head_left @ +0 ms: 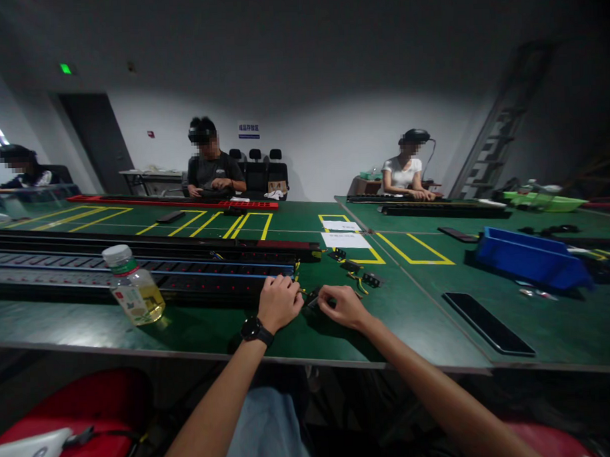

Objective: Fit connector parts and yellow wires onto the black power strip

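My left hand (280, 303), with a black watch on its wrist, is curled shut at the right end of a long black strip (136, 278) that lies across the green table (213, 328). My right hand (342, 304) is pinched shut on a small black part (313, 300) with thin yellow wires, just right of that strip end. The two hands are almost touching. Several more small black parts with yellow wires (359, 273) lie just beyond my right hand.
A small bottle of yellow drink (134, 286) stands left of my hands. A black phone (487, 322) lies at right, a blue bin (531, 257) behind it. White papers (345, 239) sit mid-table. Three other people sit at the far side. Red stool (91, 422) below left.
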### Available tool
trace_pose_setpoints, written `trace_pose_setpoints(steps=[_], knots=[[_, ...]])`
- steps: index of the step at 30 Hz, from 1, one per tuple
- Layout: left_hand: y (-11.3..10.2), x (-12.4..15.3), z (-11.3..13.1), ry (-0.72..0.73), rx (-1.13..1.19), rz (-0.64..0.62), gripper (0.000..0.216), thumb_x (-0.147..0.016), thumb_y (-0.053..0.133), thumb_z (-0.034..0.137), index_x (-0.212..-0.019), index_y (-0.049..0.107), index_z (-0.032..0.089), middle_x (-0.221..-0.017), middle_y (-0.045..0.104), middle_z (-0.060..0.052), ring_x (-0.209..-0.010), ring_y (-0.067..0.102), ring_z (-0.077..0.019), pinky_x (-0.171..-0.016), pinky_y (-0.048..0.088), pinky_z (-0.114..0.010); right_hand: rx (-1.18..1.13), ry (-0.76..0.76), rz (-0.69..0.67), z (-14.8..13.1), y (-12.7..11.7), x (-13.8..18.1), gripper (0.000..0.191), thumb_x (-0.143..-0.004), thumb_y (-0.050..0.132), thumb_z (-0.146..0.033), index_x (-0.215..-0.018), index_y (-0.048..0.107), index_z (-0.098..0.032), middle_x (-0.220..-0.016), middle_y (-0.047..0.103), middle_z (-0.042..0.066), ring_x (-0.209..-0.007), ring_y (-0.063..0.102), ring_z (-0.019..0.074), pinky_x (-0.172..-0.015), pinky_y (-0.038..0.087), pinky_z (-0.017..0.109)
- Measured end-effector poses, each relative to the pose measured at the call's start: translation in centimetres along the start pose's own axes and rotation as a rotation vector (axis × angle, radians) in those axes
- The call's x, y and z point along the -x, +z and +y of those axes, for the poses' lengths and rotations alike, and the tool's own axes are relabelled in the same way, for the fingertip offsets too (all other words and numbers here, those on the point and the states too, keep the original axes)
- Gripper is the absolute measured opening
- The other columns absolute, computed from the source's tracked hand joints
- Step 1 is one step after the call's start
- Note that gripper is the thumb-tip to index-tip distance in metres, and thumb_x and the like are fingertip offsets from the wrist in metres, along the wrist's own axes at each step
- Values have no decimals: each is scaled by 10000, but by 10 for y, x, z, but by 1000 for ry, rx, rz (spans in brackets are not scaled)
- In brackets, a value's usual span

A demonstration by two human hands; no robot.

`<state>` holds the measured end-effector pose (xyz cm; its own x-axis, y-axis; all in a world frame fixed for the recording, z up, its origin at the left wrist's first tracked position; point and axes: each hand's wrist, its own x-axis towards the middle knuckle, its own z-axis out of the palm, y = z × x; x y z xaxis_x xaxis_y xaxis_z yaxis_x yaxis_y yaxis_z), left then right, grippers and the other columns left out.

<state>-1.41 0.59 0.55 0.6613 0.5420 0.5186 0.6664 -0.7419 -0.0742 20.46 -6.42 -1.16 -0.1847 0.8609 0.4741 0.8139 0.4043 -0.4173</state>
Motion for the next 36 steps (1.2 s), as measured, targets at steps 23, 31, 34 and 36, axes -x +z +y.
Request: trace_pose_setpoints(steps=[23, 31, 34, 36], knots=[[0, 1, 0, 11, -15, -8, 173, -964, 616, 347, -960, 715, 205, -1023, 716, -89, -1021, 605, -283, -901, 385, -471, 54, -40, -10, 2, 2, -1, 200, -1027, 537, -257, -1022, 734, -222, -964, 754, 69, -909, 692, 216, -843, 489, 316], [1, 0, 0, 1, 0, -1, 207, -977, 632, 386, -959, 719, 199, -1034, 728, -99, -1024, 611, -289, -886, 380, -468, 223, -123, -126, 7, 4, -3, 328, -1031, 579, -267, -1310, 751, -246, -1273, 761, 105, -1194, 625, 268, -1027, 480, 425], [2, 0, 0, -1, -6, -2, 203, -992, 622, 377, -954, 718, 202, -1034, 729, -94, -1029, 614, -282, -885, 376, -460, 251, -87, -153, 9, 6, -2, 411, -1036, 586, -309, -1430, 698, -276, -1507, 639, 117, -1310, 583, 296, -1083, 467, 479], [2, 0, -1, 3, -7, -3, 184, -999, 614, 349, -949, 715, 204, -1030, 727, -90, -1028, 616, -273, -889, 374, -452, 261, -66, -170, 10, 7, -2, 428, -1035, 591, -329, -1450, 686, -289, -1543, 608, 118, -1336, 573, 308, -1096, 465, 498]])
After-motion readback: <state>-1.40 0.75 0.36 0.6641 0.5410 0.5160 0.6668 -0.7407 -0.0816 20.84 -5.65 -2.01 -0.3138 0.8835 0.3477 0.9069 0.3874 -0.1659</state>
